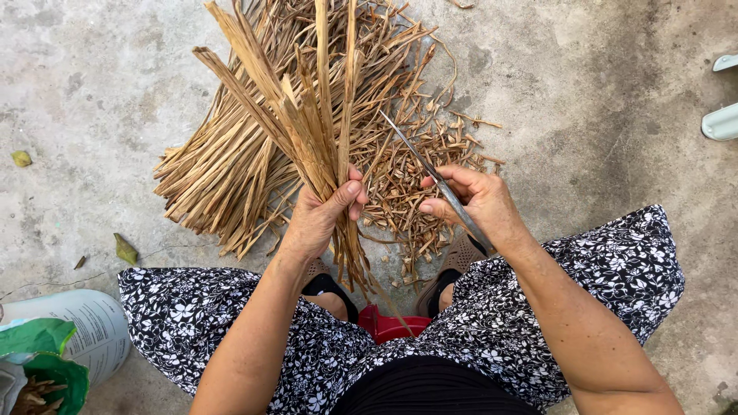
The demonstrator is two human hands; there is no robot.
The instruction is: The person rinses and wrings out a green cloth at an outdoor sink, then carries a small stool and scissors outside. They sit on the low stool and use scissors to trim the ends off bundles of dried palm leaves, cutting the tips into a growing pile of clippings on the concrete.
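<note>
Concrete floor (600,138), grey and stained, fills the view. On it, top centre, a big fan-shaped pile of dried strips (223,177), tan, flat, lying mostly parallel and spreading toward lower left. Right of that pile, a scatter of short cut scraps (407,192), curled and broken, directly in front of the person's feet.

Person seated low, black-and-white floral skirt (615,269) spread across both knees, sandals (461,257) showing between them, a red stool edge (388,327) under the lap.

Lower left corner: white sack (92,327) lying on its side, green bag (46,361) touching it with brown pieces inside. Far right edge: two pale objects (723,121), partly cut off, cannot tell what they are.

Left hand (323,215) is wrapped tight round a bundle of strips (307,115), thumb pressed over the front; bundle stands nearly upright, tops fanning out above the pile, lower ends hanging below the fist toward the stool.

Right hand (477,204) is closed round the handle of a knife (427,165), fingers curled, thumb along it. Thin blade points up and left, tip near the bundle, just beside it, contact unclear.

Two small leaves (125,250) on the floor at left, well apart.
</note>
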